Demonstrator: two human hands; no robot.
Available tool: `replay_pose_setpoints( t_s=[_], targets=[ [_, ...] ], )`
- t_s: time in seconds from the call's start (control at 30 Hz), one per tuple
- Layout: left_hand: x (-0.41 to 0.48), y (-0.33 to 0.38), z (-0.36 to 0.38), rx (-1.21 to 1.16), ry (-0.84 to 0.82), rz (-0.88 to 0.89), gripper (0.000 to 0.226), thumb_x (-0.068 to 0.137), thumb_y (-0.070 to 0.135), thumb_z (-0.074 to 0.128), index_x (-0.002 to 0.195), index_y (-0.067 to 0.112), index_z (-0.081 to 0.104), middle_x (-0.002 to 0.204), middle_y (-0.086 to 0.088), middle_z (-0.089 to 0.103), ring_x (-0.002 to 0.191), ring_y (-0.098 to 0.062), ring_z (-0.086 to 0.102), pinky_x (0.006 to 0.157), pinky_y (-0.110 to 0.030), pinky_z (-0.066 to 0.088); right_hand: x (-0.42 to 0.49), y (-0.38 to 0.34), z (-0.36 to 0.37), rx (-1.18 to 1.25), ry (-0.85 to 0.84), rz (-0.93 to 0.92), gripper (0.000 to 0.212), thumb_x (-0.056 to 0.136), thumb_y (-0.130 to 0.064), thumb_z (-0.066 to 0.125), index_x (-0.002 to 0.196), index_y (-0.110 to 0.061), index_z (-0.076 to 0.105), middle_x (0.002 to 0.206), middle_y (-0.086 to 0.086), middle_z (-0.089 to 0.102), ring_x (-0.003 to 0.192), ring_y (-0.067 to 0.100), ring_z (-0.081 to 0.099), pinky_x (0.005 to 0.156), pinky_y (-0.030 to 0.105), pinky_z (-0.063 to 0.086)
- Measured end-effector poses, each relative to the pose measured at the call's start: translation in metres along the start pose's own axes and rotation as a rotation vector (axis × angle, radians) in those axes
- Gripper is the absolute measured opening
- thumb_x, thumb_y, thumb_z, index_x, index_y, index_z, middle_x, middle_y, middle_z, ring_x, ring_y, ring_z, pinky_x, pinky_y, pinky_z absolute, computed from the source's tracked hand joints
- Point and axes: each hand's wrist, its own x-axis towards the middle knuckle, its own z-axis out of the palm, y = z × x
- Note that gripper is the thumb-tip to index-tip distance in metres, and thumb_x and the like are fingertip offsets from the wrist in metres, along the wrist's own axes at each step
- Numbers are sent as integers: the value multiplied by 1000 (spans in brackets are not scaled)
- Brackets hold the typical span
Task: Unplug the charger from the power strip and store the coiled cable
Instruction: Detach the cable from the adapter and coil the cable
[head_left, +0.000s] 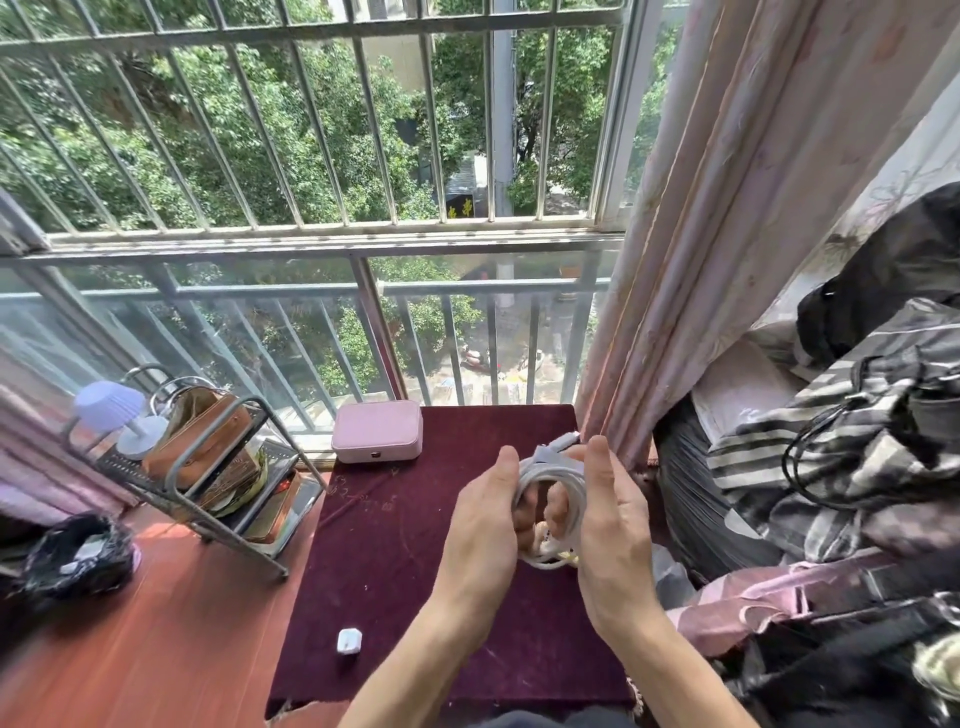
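head view, the only one:

- both hands are at centre right of the frame, over the right half of the maroon cloth (415, 545).
- left hand (480, 525) has its fingers curled into the coil from the left, gripping the cable (558, 473).
- right hand (610, 530) wraps the coil's right side, thumb up near the top. both hands are closed on the cable.
- the cable is a white coil of several loops, held in the air between the palms and not resting on anything.
- a short end (560, 446) sticks out at the top of the coil, toward the curtain (675, 260). we can't tell if it's tucked or tied.
- the charger (348, 640) lies alone on the cloth at lower centre left, well apart from the cable, so we judge it unplugged. no power strip is in frame.
- the pink case (377, 431) sits shut at the cloth's far edge. it may be the storage spot, but we're guessing.

risks as we see them:
- either grip eases and the loops spring apart, so we rewind.
- the loose end slips and the coil unravels from the top.
- the coil drops off the right edge into the clothes pile (831, 467).
- opening the case needs a hand, and one hand alone may not keep the loops together.
- the charger gets left behind on the cloth.
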Motion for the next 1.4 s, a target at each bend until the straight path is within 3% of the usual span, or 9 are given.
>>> replay_pose_setpoints(
  t_s=[0.17, 0.27, 0.4, 0.5, 0.63, 0.8, 1.0, 1.2, 1.4],
  targets=[
    [5, 5, -11, 16, 82, 45, 50, 106, 33, 45, 58, 21, 43, 55, 4, 29, 45, -11, 29, 43, -21, 34, -1, -11, -19, -242, -198, -137, 36, 85, -67, 72, 106, -37, 72, 102, 6, 82, 90, 24, 80, 83, 43, 63],
    [9, 3, -20, 23, 42, 78, 51, 103, 34, 48, 54, 23, 41, 51, 6, 29, 44, -9, 27, 45, -23, 34, -1, -18, -26, -303, -240, -143, 35, 83, -61, 78, 109, -38, 77, 95, 14, 78, 75, 32, 71, 74, 60, 57],
    [12, 4, -29, 41, -52, 145, 48, 94, 45, 53, 51, 29, 42, 49, 10, 30, 43, -8, 28, 48, -23, 34, 1, -27, -31, -290, -279, -109, 43, 78, -63, 81, 112, -36, 79, 100, 5, 80, 73, 47, 65, 76, 61, 57],
    [13, 6, -36, 56, -98, 174, 47, 92, 50, 53, 49, 32, 45, 50, 10, 29, 45, -8, 28, 48, -22, 34, 3, -33, -34, -289, -285, -65, 30, 82, -48, 83, 106, -31, 82, 100, 6, 82, 87, 46, 71, 79, 46, 59],
    [13, 8, -40, 108, -121, 181, 48, 93, 50, 51, 50, 29, 46, 52, 10, 28, 47, -8, 26, 49, -23, 33, 7, -42, -35, -216, -290, -8, 18, 83, -32, 81, 99, -24, 83, 88, -1, 82, 78, 8, 74, 73, 14, 56],
    [12, 9, -35, 225, -74, 189, 49, 99, 47, 46, 57, 24, 56, 56, 11, 30, 55, -15, 27, 52, -51, 28, 10, -52, -32, 70, -316, 183, 46, 63, -41, 98, 98, -15, 83, 74, 0, 72, 62, 9, 57, 61, 17, 52],
    [12, 13, -27, 288, 7, 241, 51, 106, 45, 42, 62, 40, 68, 61, -4, 32, 58, -22, 29, 53, -39, 27, -3, -54, -28, -70, -344, 151, 30, 76, -28, 86, 103, -16, 84, 85, -1, 79, 70, 7, 65, 66, 16, 54],
    [14, 15, -27, 221, 60, 183, 50, 87, 74, 54, 66, 30, 66, 61, -11, 38, 56, -22, 35, 53, -33, 32, -16, -51, -26, -97, -259, 26, 33, 73, -35, 91, 102, -21, 82, 99, 9, 83, 92, 16, 80, 81, 22, 62],
    [14, 18, -22, 114, 64, 212, 52, 90, 65, 59, 60, 24, 53, 59, -11, 33, 54, -24, 32, 53, -39, 30, -16, -45, -22, -74, -234, 119, 34, 68, -39, 93, 93, -18, 84, 85, 9, 82, 74, 13, 76, 68, 16, 57]
  ],
)
